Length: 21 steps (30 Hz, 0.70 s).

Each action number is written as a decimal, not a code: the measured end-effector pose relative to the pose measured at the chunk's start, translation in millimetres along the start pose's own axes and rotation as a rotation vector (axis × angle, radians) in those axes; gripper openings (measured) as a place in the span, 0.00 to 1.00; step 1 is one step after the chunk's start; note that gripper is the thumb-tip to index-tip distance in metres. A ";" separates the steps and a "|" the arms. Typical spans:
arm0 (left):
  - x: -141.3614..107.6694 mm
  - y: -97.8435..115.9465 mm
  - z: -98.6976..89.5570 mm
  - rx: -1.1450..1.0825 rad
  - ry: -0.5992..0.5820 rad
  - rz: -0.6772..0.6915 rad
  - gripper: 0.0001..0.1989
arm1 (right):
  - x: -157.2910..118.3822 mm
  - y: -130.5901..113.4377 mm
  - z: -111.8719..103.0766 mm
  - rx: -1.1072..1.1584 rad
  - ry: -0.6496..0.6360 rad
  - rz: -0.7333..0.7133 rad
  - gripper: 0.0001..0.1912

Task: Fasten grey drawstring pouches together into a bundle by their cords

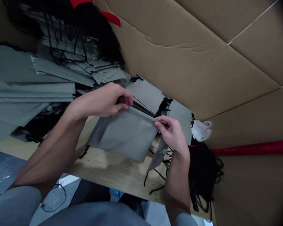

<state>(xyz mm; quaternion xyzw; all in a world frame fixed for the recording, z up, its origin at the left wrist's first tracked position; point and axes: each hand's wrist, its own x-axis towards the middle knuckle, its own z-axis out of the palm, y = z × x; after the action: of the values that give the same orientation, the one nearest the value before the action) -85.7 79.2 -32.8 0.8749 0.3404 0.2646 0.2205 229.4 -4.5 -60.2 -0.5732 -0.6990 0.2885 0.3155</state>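
A flat grey pouch (pixel 127 135) with an open top edge hangs between my two hands, above the wooden table (pixel 118 169). My left hand (pixel 120 102) pinches its upper edge at the left. At the upper right corner, my right hand (pixel 171 130) grips the same edge between thumb and fingers. A dark gap shows along the top edge between the hands. Below my right hand hangs a grey flap with white lettering (pixel 160 153); whether it belongs to the pouch I cannot tell. Black cords (pixel 158 188) trail on the table beneath it.
Grey pouches with black ties (pixel 146 91) lie behind my hands. Stacks of grey pieces (pixel 33 91) fill the left side. A bundle of black cords (pixel 202 175) hangs at the right, near a clear plastic bag (pixel 202 130). A cardboard wall (pixel 202 62) rises behind.
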 end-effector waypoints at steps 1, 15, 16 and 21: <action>-1.4 -4.9 3.3 -0.002 -0.045 -0.005 0.09 | 2.0 0.5 3.2 -0.001 0.002 -0.001 0.13; -126.8 -62.0 43.7 -0.288 0.035 -0.405 0.21 | 12.6 7.0 31.7 -0.126 -0.299 0.167 0.17; -135.4 -64.8 46.5 -0.296 0.009 -0.407 0.23 | 14.4 8.4 34.3 -0.119 -0.323 0.168 0.13; -169.9 -84.1 64.6 -0.244 -0.183 -0.507 0.24 | 25.0 17.8 58.6 -0.148 -0.300 0.196 0.13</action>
<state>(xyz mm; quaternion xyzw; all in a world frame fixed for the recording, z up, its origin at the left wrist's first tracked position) -193.1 1.3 -182.8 0.7490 0.4926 0.1601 0.4132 191.6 20.9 -108.2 -0.6107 -0.6983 0.3481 0.1352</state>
